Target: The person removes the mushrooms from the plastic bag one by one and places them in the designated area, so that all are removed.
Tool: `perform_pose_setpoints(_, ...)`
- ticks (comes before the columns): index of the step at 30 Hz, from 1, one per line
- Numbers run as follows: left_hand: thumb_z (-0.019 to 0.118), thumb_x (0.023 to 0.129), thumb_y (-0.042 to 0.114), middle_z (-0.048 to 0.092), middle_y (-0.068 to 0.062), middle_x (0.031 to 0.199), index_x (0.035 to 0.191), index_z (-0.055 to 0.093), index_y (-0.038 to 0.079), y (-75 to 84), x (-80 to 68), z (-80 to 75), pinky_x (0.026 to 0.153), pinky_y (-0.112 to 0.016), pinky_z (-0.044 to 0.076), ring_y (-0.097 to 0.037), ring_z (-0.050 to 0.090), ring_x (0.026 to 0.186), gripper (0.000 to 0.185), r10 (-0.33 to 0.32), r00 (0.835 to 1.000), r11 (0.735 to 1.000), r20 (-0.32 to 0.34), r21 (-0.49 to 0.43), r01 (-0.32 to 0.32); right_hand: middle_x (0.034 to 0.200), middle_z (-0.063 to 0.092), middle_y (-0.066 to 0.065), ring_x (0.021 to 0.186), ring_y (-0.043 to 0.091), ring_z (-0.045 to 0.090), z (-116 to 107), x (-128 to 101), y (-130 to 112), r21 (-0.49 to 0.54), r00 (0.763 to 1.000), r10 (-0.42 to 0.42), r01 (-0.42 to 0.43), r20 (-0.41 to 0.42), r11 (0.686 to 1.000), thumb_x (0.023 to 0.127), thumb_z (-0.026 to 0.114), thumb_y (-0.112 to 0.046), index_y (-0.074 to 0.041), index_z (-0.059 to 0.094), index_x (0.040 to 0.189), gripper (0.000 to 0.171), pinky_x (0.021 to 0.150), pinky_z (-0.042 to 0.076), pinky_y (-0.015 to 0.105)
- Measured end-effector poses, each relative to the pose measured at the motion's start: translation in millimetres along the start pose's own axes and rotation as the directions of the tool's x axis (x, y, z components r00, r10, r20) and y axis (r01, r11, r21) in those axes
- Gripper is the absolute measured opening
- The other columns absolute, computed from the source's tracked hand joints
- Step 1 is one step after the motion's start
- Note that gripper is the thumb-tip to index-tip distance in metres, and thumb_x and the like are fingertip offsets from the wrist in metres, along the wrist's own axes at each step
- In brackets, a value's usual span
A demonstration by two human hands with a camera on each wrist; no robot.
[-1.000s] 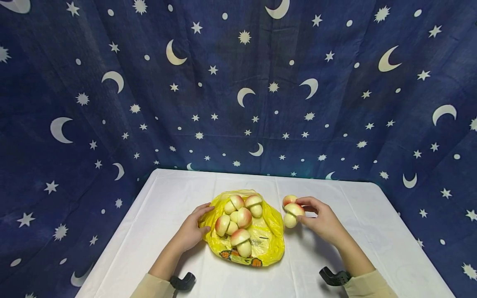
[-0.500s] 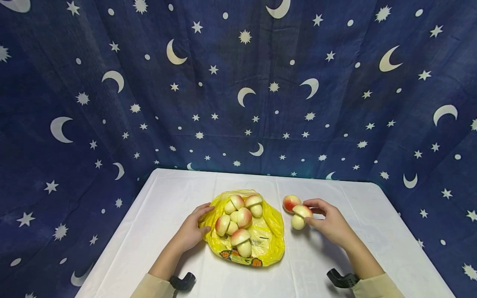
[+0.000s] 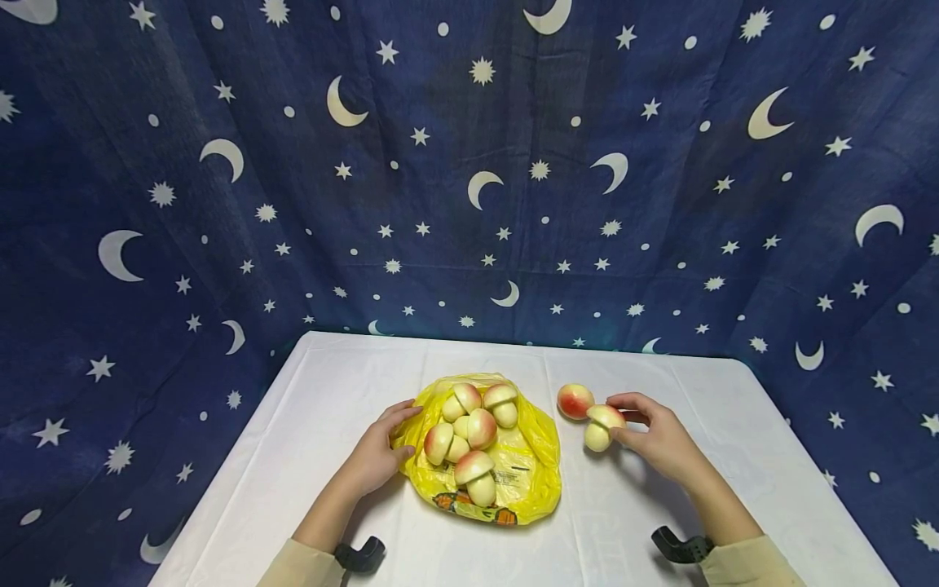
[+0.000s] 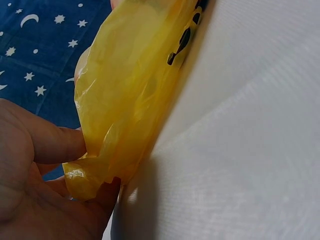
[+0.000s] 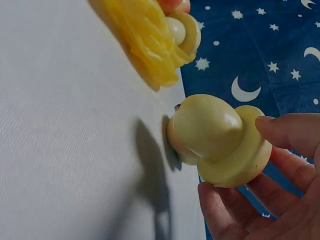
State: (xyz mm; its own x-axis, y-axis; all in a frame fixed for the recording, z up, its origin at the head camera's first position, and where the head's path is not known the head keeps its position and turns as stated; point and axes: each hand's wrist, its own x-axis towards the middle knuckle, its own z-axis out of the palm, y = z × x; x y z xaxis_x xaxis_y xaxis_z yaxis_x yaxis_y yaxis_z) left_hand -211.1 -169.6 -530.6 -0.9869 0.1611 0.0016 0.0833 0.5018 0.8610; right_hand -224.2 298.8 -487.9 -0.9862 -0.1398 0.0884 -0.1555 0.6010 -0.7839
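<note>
My left hand (image 3: 376, 453) grips the left rim of a yellow plastic bag (image 3: 541, 477); in the left wrist view, thumb and fingers pinch its folded edge (image 4: 85, 177). Several toy mushrooms (image 3: 478, 481), cream with red-blushed caps, lie in the bag's wide mouth. To the right of it, my right hand (image 3: 659, 440) holds another toy mushroom (image 3: 605, 428) by the cap, stem pointing down toward the table. The right wrist view shows its pale stem (image 5: 207, 125) facing the camera, thumb on one side of the cap and fingers on the other.
A rounded red-and-cream piece (image 3: 575, 401) sits on the table just left of the held mushroom. White cloth covers the table (image 3: 469, 554). Behind and beside it hangs a dark blue curtain (image 3: 411, 196) with moons and stars. Each wrist carries a black mount (image 3: 361, 556).
My right hand has moved to the right with the mushroom, away from the bag, uncovering more of the red-and-cream piece. The left hand and the bag have stayed in place.
</note>
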Motion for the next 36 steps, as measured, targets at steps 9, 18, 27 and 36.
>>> perform_pose_setpoints(9,0.072,0.094,-0.006,0.042,-0.006,0.172,0.152,0.061,0.014,-2.3,0.2,0.4,0.134,-0.064,0.024,-0.039,0.032,0.164,0.062,-0.006,1.0,1.0,-0.004,0.005,0.006,0.135,0.072,0.021,0.12,0.038,0.072,-3,5,13,-0.003,1.0,-0.013,0.013,0.013,1.0,0.093,0.081,-0.008,-0.001,0.067,0.135,0.045,0.098,0.06,0.04)
perform_pose_setpoints(18,0.072,0.094,-0.005,0.042,-0.006,0.172,0.152,0.06,0.014,-2.9,0.0,0.7,0.133,-0.065,0.024,-0.04,0.032,0.164,0.062,-0.004,1.0,1.0,-0.01,0.004,0.004,0.136,0.071,0.023,0.123,0.043,0.071,-7,7,20,-0.009,0.999,-0.035,0.035,0.014,0.999,0.095,0.077,-0.001,0.002,0.066,0.137,0.044,0.099,0.059,0.035)
perform_pose_setpoints(27,0.072,0.094,-0.005,0.042,-0.006,0.172,0.152,0.061,0.015,-3.8,0.3,1.5,0.133,-0.065,0.023,-0.04,0.031,0.164,0.062,-0.007,1.0,1.0,-0.009,-0.006,0.007,0.14,0.067,0.029,0.125,0.048,0.068,-9,18,27,-0.002,0.999,-0.026,0.026,0.018,1.0,0.097,0.07,0.005,0.006,0.062,0.14,0.043,0.092,0.055,0.019)
perform_pose_setpoints(36,0.071,0.094,-0.007,0.042,-0.008,0.172,0.151,0.061,0.013,-2.8,-0.2,2.2,0.133,-0.065,0.024,-0.041,0.032,0.164,0.062,-0.006,1.0,1.0,-0.009,-0.008,0.006,0.143,0.064,0.03,0.127,0.05,0.066,-9,29,34,-0.031,1.0,-0.017,0.018,0.019,0.999,0.099,0.063,0.008,0.005,0.061,0.14,0.042,0.094,0.052,0.017)
